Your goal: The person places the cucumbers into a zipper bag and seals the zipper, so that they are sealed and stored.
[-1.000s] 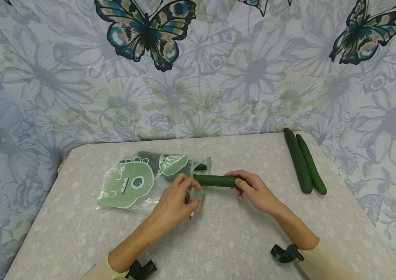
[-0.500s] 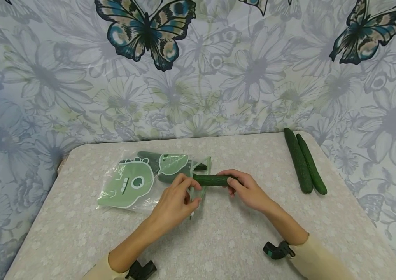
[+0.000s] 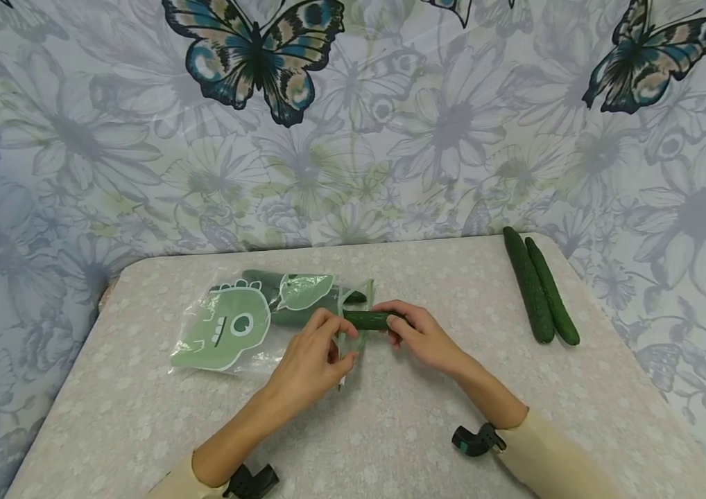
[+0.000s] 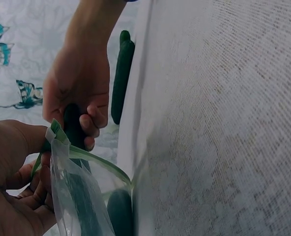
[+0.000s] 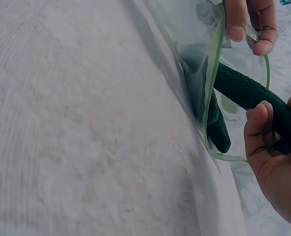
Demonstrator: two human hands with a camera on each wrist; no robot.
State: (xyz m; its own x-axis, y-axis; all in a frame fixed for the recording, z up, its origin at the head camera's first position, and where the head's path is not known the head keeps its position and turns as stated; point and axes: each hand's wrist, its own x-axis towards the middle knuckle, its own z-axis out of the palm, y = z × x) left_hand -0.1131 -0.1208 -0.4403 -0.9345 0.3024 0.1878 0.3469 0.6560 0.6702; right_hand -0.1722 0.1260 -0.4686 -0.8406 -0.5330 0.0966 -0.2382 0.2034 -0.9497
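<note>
Clear plastic printed with a green cartoon face forms a zip bag [image 3: 228, 333] lying on the left part of a pale speckled table [image 3: 390, 430]. From the head view, a dark shape already lies inside the bag. The left hand [image 3: 312, 360] pinches the green-edged mouth of the bag between thumb and fingers, holding it up and open. Just right of it, the right hand [image 3: 418, 337] grips a dark green cucumber [image 3: 367, 319] with curled fingers; its left end sits inside the bag mouth and only a short stretch shows between the two hands. Far to the right, near the table's edge, two more cucumbers [image 3: 539, 287] lie side by side, touching, well apart from the hands.

The left wrist view shows what the head view cannot: the bag's rim bowed into an open loop and a rounded cucumber end [image 4: 119, 211] resting low inside against the table. The right wrist view shows the held cucumber passing through that loop above the one already in the bag.

Compared with a second ago, the right hand has moved left, closer to the left hand, and far less of the cucumber is showing outside the bag. The left hand and bag have stayed where they were.
</note>
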